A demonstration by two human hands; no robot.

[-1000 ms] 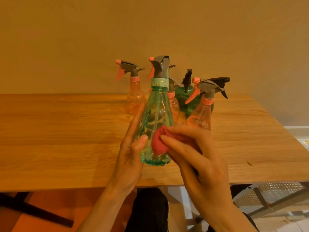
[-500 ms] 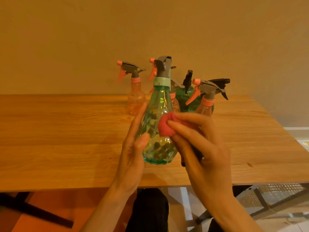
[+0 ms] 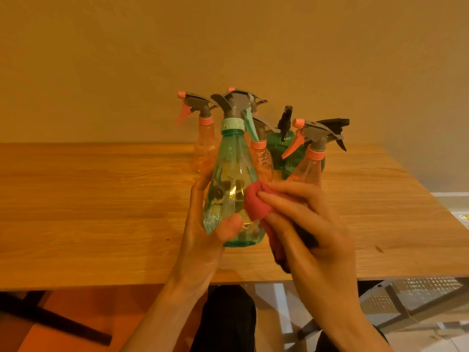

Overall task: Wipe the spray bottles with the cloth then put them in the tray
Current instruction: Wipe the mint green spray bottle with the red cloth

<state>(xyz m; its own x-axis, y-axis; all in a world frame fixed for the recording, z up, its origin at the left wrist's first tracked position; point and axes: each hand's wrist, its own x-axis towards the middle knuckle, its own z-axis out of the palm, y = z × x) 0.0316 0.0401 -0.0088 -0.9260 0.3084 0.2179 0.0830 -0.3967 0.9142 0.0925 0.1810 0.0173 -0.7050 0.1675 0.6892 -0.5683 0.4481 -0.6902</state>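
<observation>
one teal bottle in hand, five more waiting on the table

six spray bottles show in all. the teal spray bottle [image 3: 232, 184] is held up above the near part of the wooden table [image 3: 101, 212], tilted a little so its grey trigger head leans left. the left hand [image 3: 203, 240] grips it low on the body, thumb curled across the front near the base and fingers wrapped behind. the right hand [image 3: 304, 224] pinches a bunched red cloth [image 3: 256, 201] between thumb and fingers and presses the wad against the bottle's right side, about halfway down; the rest of the cloth trails down under the palm.

behind the held bottle stand the other five, clustered near the wall [image 3: 228, 47]:
- three orange-tinted bottles with grey-and-orange trigger heads: the far left orange bottle [image 3: 204, 148], the middle orange bottle [image 3: 261, 158] (largely hidden behind the teal one) and the right orange bottle [image 3: 308, 163], which stands closest to the right hand.
- two dark green bottles with black heads: one dark green bottle [image 3: 280, 146] at the back, and a second green bottle [image 3: 291, 163] mostly covered by the right orange one, so whether they touch cannot be told.

a perforated metal frame [image 3: 418, 293] shows below the table's right edge.
</observation>
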